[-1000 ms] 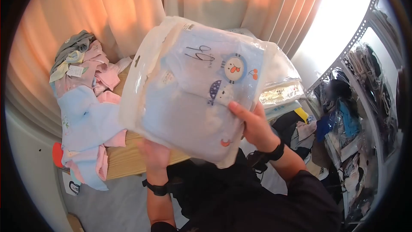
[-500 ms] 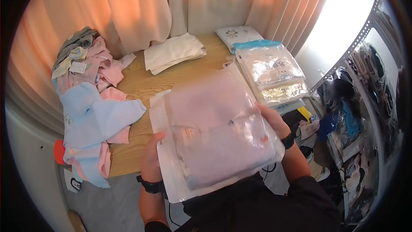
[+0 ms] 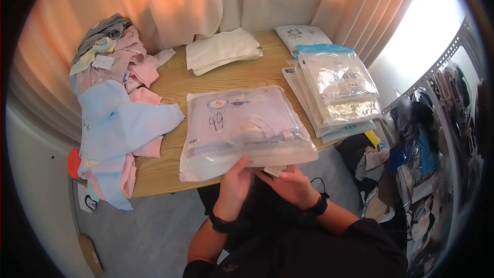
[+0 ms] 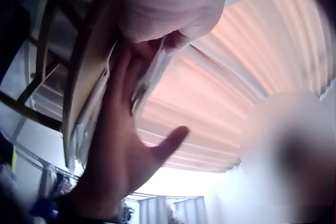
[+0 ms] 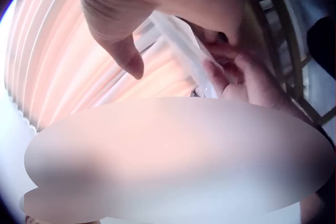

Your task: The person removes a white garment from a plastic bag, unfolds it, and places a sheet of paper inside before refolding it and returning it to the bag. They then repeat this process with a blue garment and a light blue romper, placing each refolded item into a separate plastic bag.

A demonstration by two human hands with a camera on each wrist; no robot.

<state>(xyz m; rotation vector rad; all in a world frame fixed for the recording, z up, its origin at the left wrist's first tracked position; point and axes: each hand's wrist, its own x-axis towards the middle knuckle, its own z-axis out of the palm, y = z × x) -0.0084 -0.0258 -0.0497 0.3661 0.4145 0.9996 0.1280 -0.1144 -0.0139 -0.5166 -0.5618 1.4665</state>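
A clear plastic bag of folded clothes (image 3: 231, 118) lies at the table's front edge, its opening end toward me. The handwritten number and a printed animal face show through the plastic. My left hand (image 3: 232, 190) pinches the near edge, thumb on top and fingers beneath; the right wrist view shows this left hand (image 5: 254, 79) at the plastic edge. Beside it, my right hand (image 3: 294, 189) reaches under the same edge by a small white flap (image 3: 275, 170). In the left wrist view the right hand (image 4: 121, 145) has straight fingers and its thumb held apart.
Pink and blue children's clothes (image 3: 121, 118) are heaped at the table's left. A stack of white sheets (image 3: 221, 51) lies at the back. Packed plastic bags (image 3: 337, 82) are piled at the right, near a rack of hanging clothes (image 3: 442, 118).
The bag has been turned round, its opening end now toward me, and lowered onto the table. Both hands have moved from its sides to the middle of the near edge.
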